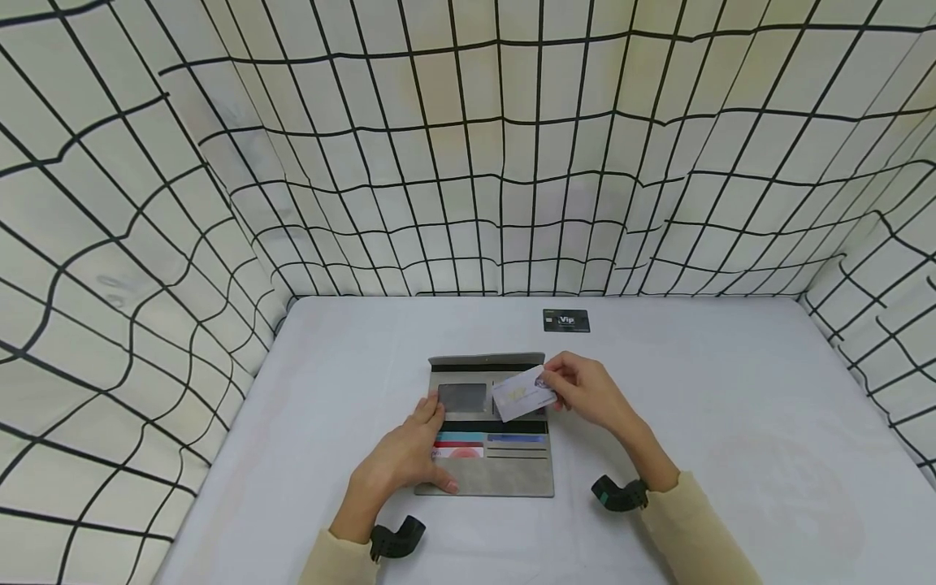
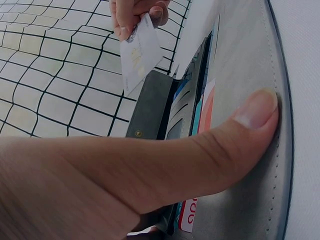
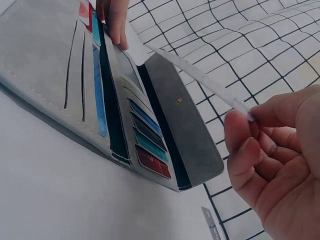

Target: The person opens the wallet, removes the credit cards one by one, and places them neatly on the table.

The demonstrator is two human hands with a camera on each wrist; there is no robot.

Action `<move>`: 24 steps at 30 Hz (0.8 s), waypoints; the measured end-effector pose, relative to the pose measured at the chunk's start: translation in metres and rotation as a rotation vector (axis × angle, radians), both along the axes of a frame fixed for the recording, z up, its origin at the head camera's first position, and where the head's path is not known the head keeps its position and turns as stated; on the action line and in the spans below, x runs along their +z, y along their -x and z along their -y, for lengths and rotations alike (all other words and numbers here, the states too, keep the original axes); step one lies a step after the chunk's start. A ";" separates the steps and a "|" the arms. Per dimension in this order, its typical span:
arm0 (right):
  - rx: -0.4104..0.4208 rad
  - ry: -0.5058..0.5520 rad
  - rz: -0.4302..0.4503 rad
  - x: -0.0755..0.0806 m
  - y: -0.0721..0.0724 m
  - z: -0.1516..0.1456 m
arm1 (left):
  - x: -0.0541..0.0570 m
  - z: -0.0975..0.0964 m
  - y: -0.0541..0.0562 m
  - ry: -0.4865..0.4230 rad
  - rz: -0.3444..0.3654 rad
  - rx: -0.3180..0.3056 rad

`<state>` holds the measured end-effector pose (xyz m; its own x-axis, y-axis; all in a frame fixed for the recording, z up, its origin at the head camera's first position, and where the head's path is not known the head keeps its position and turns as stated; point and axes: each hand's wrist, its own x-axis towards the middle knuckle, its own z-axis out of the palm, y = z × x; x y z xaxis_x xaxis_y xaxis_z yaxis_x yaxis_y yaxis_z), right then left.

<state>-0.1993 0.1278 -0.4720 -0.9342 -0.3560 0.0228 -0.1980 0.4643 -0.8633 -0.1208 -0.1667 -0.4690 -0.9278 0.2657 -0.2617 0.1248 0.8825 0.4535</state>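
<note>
A grey wallet [image 1: 504, 478] lies unfolded on the white table, with several cards in its slots. Along its left side rests my left hand [image 1: 409, 447], the thumb [image 2: 255, 112] lying across the lower panel and the other fingers on the upper part by a clear window pocket [image 1: 462, 398]. My right hand [image 1: 585, 390] pinches a white card [image 1: 521, 394] by its right edge, above the upper right part of the wallet. In the right wrist view the card [image 3: 200, 77] shows edge-on, apart from the slots, where blue, teal and dark red cards [image 3: 154, 161] stick out.
A black card [image 1: 566, 321] marked "Vip" lies on the table [image 1: 717, 390] beyond the wallet. White walls covered by a black net [image 1: 504, 122] rise behind the table and at both sides. Each wrist carries a small black camera [image 1: 398, 538].
</note>
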 end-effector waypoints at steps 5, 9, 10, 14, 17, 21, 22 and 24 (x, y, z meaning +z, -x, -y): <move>-0.037 0.036 -0.018 0.002 0.003 -0.005 | -0.001 0.000 0.001 0.013 0.003 -0.001; -0.072 0.051 -0.029 0.005 0.004 -0.009 | 0.000 0.000 0.001 0.017 0.005 -0.001; -0.082 0.058 -0.028 0.005 0.005 -0.009 | 0.000 0.000 0.001 0.016 0.004 -0.001; -0.127 0.093 -0.022 0.007 0.006 -0.013 | 0.001 0.000 0.001 0.012 0.001 0.001; -0.163 0.118 -0.028 0.008 0.008 -0.015 | 0.001 0.000 0.001 0.012 0.005 0.001; -0.214 0.143 -0.036 0.008 0.009 -0.019 | 0.000 0.000 0.001 0.012 0.009 -0.003; -0.226 0.145 -0.038 0.007 0.010 -0.020 | 0.000 0.000 0.001 0.013 0.010 -0.003; -0.255 0.148 -0.033 0.005 0.011 -0.021 | 0.000 0.000 0.000 0.011 0.011 -0.003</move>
